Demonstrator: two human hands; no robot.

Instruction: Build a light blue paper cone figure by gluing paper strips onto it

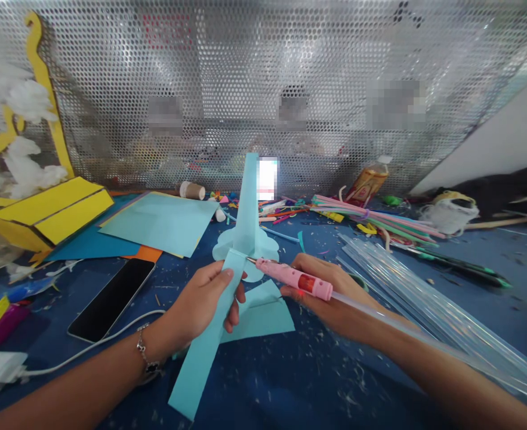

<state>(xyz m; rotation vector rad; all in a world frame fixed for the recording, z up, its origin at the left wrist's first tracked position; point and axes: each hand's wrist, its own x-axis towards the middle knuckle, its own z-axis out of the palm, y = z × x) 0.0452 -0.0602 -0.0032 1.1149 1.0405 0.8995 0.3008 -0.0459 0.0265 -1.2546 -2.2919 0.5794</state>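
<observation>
Pinching a long, narrow strip of pale-blue paper (200, 361) in the left hand (205, 298), near its upper end, with the thumb on top and the fingers curled beneath. Gripping a pink glue gun (292, 278), with a long clear rod of glue (370, 309) trailing behind, in the right hand (330, 286), with fingers closed round the body and partly hidden by it. And there, with the nozzle (252, 260) right at the strip's upper end, just short of a tall folded pale-blue paper column (246, 209)! Touching the paper? Hard to tell. Hold the strip taut, draw lightly along the edge, lay a thin, even line. Mind that thumb, near a probably hot tip! Ease off early, to spare the loose pale-blue sheet (267, 325) below from drips.
</observation>
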